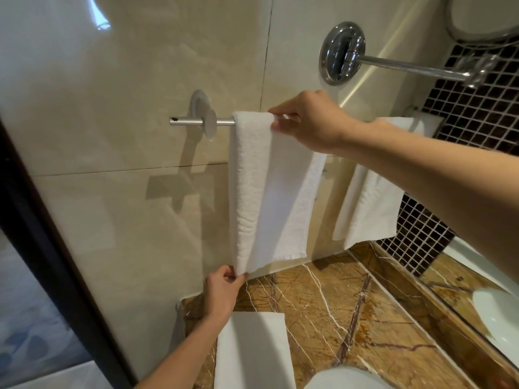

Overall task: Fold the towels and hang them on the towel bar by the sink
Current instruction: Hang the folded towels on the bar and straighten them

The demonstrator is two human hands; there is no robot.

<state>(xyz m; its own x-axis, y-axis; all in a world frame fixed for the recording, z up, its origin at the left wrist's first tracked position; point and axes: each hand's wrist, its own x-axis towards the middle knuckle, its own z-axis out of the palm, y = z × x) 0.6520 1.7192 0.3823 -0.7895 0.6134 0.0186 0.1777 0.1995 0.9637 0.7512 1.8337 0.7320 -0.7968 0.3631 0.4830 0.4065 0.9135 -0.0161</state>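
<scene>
A white folded towel hangs over the silver towel bar on the beige wall. My right hand pinches the towel's top right edge at the bar. My left hand pinches the towel's bottom left corner just above the counter. A second white towel hangs further right on the same bar, partly hidden by my right forearm. A third folded white towel lies flat on the marble counter below.
The brown veined marble counter runs along the wall. A white basin rim shows at the bottom edge. A chrome wall arm sticks out above the bar toward a mirror. Dark mosaic tiles cover the right wall. A dark door frame stands at the left.
</scene>
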